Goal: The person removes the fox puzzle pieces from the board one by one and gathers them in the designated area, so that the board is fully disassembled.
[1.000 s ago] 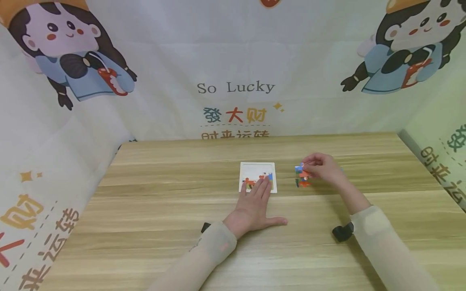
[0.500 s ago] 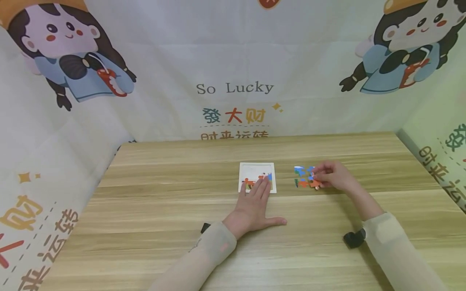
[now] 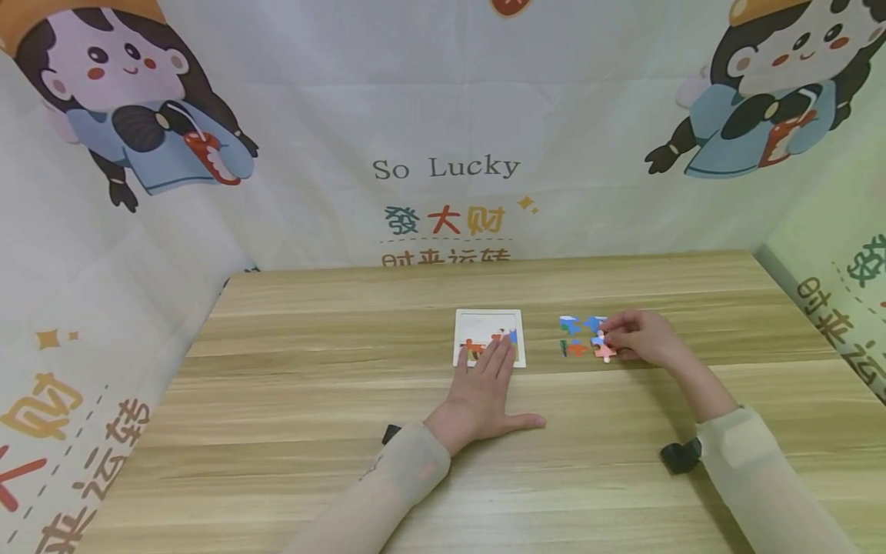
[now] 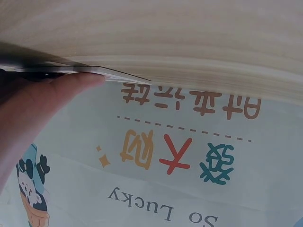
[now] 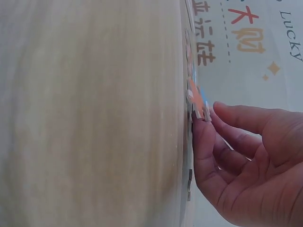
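Note:
My left hand lies spread, its straight fingers resting on the lower part of a white puzzle tray. Red and blue puzzle pieces sit along the tray's bottom, partly hidden under those fingers. To the right, my right hand pinches a coral and blue jigsaw piece by its edge, tilted just above the table. In the right wrist view, the piece shows between thumb and finger of the right hand.
Loose jigsaw pieces lie left of the right hand: a blue and green one, a blue one and a red one with dark green. The wooden table ends at a printed cloth backdrop.
My right hand has moved rightward with the jigsaw piece, away from the loose pieces nearest the tray, then slightly further right. The left hand stays on the tray.

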A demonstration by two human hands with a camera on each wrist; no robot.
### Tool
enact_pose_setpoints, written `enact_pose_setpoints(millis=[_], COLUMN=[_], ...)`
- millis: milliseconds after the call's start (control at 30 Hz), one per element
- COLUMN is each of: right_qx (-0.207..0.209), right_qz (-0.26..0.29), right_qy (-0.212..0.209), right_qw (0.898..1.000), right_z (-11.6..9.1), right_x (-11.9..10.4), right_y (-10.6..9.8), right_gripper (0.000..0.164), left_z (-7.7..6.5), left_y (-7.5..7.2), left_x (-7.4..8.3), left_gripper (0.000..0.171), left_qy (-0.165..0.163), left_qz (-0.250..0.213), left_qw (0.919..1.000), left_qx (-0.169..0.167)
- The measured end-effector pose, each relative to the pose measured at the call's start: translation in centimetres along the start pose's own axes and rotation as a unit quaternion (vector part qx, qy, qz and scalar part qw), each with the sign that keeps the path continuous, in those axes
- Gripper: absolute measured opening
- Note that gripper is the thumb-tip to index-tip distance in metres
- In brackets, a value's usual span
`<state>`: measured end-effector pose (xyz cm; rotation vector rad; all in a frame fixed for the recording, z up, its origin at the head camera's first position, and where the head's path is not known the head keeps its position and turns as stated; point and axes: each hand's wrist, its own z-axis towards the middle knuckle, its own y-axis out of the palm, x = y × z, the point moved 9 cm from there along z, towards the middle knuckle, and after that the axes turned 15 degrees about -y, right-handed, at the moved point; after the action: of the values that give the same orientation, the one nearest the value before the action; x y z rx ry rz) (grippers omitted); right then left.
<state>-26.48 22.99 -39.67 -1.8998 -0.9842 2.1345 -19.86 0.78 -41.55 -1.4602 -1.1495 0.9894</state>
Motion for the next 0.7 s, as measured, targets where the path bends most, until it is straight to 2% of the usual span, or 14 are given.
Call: enact_pose_setpoints(millis=[267,700], right_qx=[0.014,0.029], right_qz=[-0.048,-0.063], right_qy=[-0.002,-0.023], right_qw=[0.999,0.997], right_z=[-0.2,0.4], right_x=[-0.1,-2.0], right_y=[-0.5,-0.4], right_gripper=[0.029,0.033], left_z=[0.0,0.0], left_y=[0.0,0.0], left_x=[0.0,0.0], left_gripper=[0.113,0.114], left_qy=[0.001,0.001], left_qz=[0.004,0.016], left_qw=[1.0000,0.9999], left_qx=[0.004,0.002])
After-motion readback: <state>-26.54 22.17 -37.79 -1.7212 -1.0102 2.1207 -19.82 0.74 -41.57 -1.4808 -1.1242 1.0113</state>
